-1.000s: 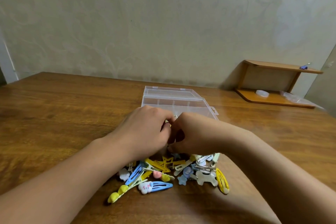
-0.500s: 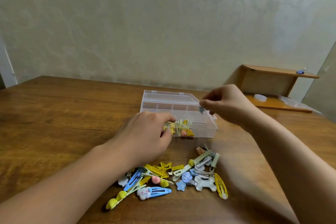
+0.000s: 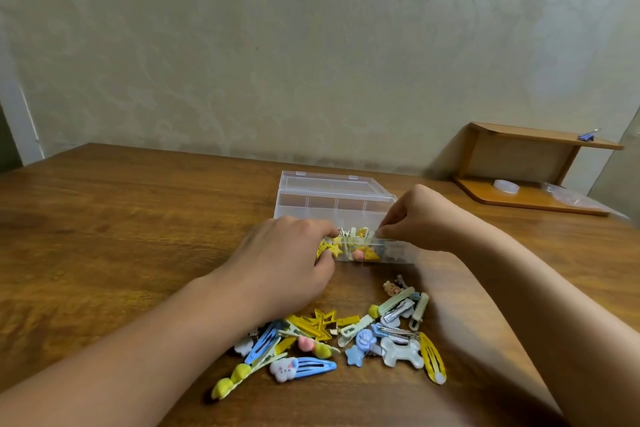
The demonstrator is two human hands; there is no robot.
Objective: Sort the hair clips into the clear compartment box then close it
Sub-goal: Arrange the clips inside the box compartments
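The clear compartment box (image 3: 332, 206) stands open on the table, its lid (image 3: 329, 182) laid back behind it. Several yellow hair clips (image 3: 349, 250) fill a front compartment. My left hand (image 3: 287, 263) grips the box's front left corner, fingers over the rim and thumb on the front wall. My right hand (image 3: 419, 218) is lowered over the front right compartment, its fingertips pinched together on a small clip that is barely visible. A loose pile of blue, yellow, green and white hair clips (image 3: 346, 340) lies on the table in front of the box, between my forearms.
The wooden table (image 3: 121, 236) runs up to a pale wall. A small wooden shelf (image 3: 530, 199) stands at the back right, with a clear round item and a plastic bag on its base and a purple clip on top.
My right hand has come down from above the box's right end to the front right compartment. My left hand stays at the box's front left corner.
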